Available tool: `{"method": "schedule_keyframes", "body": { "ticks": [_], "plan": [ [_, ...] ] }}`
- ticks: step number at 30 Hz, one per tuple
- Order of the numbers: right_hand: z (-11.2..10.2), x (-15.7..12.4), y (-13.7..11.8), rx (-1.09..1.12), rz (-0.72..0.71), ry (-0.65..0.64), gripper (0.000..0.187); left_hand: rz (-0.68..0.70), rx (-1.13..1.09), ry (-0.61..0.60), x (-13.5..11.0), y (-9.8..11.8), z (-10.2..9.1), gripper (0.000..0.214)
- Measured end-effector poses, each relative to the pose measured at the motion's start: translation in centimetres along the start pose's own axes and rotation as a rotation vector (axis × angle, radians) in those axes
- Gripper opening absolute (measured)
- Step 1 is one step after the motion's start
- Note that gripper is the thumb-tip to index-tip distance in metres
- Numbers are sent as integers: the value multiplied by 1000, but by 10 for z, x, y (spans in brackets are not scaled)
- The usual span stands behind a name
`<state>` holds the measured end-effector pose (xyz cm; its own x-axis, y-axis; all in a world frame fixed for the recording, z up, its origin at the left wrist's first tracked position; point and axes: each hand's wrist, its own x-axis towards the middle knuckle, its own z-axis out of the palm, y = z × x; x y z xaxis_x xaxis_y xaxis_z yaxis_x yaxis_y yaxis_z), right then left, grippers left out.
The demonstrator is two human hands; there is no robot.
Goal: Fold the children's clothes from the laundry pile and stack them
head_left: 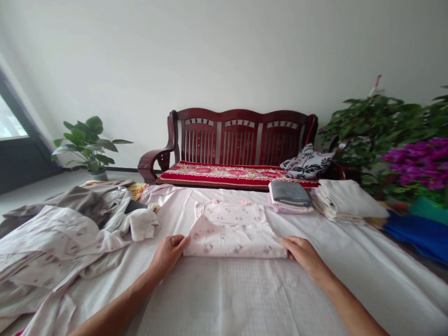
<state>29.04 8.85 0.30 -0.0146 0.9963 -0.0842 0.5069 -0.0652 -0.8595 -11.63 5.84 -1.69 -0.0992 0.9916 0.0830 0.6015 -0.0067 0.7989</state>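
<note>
A pale pink printed garment lies partly folded on the white sheet in front of me. Its near part is doubled over, while the far part with small pink details lies flat behind the fold. My left hand pinches the left end of the folded edge between thumb and fingers. At the opposite end, my right hand grips the right corner the same way. The cloth stays low against the sheet between both hands.
Loose clothes are heaped at left. Folded grey and pink cloths and a stack of folded white cloth sit at back right, with blue fabric beyond. Behind stand a wooden bench and a potted plant.
</note>
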Motion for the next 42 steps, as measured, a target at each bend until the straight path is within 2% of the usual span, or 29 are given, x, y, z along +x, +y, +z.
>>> {"method": "schedule_keyframes", "body": {
  "ticks": [7,11,16,22,25,28,31,33,35,37,39,42],
  "plan": [
    [0,-2,-5,83,26,-20,37,5,-17,6,-6,-2,-4,45],
    [-1,-7,-10,148,13,-33,52,19,-132,24,-11,-1,-2,32],
    [-6,-11,-10,148,-16,-141,40,27,-155,38,-15,-1,-1,37],
    [-10,-14,-15,125,38,-194,33,142,-76,-79,-16,0,-5,30],
    [-13,-15,-20,72,52,-219,30,176,42,-124,-14,0,-8,30],
    [-17,-15,-20,54,0,-239,38,217,196,-172,-13,0,-12,39],
    [-20,-16,-15,-19,-74,-380,52,248,278,-194,-14,-1,-14,45],
    [-20,-18,-11,-112,-98,-415,63,246,288,-187,-15,-2,-14,48],
    [-18,-19,-7,-192,-123,-366,62,221,286,-159,-17,-2,-12,49],
    [-14,-18,-3,-215,-173,-302,50,204,275,-135,-18,-1,-9,46],
    [-12,-14,1,-209,-220,-259,39,212,256,-122,-18,-1,-8,38],
    [-11,-7,8,-238,-238,-231,38,261,230,-80,-18,-2,-8,23]
  ]
}}
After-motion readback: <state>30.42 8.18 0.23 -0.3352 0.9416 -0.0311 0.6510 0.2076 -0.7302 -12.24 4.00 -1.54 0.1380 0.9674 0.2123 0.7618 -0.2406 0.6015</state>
